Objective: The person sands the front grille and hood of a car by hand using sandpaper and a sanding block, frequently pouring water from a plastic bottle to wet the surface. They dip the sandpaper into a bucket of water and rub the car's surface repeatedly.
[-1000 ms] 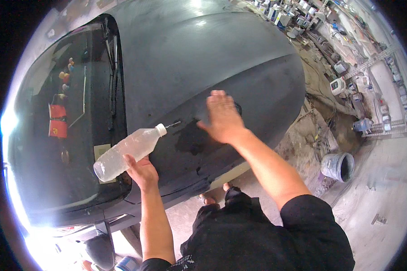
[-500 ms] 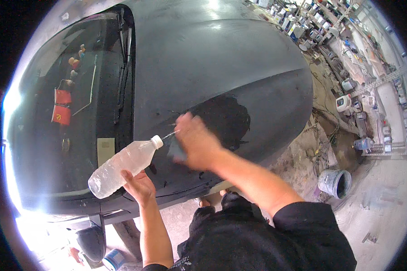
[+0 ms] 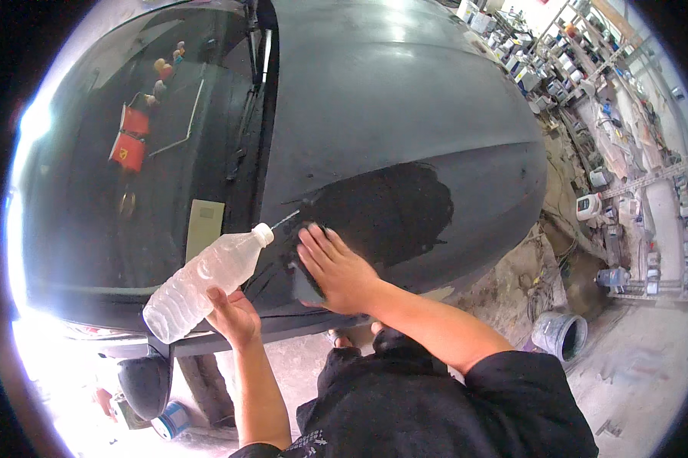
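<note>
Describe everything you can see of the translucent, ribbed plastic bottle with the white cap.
The translucent, ribbed plastic bottle looks cloudy; its liquid level is hard to tell. It slants, base lower left, round white plastic cap upper right. A thin clear jet leaves the cap toward the matte dark-grey car hood. The person's bare left grip holds its near side, thumb against it.

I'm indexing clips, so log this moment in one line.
left hand: holds bottle | water jet: toward hood | right hand: flat over gray piece | hood: dark wet patch
</note>
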`<state>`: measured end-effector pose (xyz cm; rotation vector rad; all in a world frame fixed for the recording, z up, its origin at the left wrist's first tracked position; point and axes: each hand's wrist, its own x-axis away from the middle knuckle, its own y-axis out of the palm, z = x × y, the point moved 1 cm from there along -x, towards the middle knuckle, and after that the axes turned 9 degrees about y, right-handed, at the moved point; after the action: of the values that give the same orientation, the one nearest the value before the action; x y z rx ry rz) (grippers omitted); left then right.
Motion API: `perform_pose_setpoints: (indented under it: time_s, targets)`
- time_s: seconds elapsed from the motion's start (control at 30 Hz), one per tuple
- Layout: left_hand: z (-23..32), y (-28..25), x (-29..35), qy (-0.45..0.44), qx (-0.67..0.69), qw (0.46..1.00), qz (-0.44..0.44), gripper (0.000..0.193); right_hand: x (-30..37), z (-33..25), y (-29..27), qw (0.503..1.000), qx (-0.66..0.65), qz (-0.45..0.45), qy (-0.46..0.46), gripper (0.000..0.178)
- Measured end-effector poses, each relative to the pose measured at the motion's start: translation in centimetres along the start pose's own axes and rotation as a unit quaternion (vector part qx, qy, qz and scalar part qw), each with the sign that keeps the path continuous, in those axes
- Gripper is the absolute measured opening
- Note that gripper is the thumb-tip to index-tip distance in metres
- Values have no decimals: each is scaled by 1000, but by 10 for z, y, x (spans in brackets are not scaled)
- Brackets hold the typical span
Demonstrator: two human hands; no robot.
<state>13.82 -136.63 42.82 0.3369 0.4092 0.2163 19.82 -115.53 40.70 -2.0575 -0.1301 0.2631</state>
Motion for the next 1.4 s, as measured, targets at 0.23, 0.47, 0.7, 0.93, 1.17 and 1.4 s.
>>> perform_pose_setpoints:
  time_s: [0.23, 0.47, 0.7, 0.93, 1.17, 1.4]
  targets:
    - [19, -29, -3, 11, -30, 999, 1, 80, -36, 57, -34, 989, 83, 53, 106, 84]
    - [37, -58, -4, 24, -36, 999, 20, 80, -16, -31, -16, 983, 80, -167, -21, 86]
    - [43, -81, -1, 23, -43, 998, 29, 78, -72, -30, 7, 999, 43, 19, -5, 83]
    - [56, -113, 6, 9, -20, 1000, 11, 75, -10, -30, -19, 981, 110, -162, 5, 83]
    - [57, -118, 4, 18, -22, 999, 22, 72, -28, -109, 65, 998, 13, 25, -64, 86]
    - [69, -139, -2, 19, -33, 999, -3, 74, 24, -42, 26, 997, 74, 13, 36, 82]
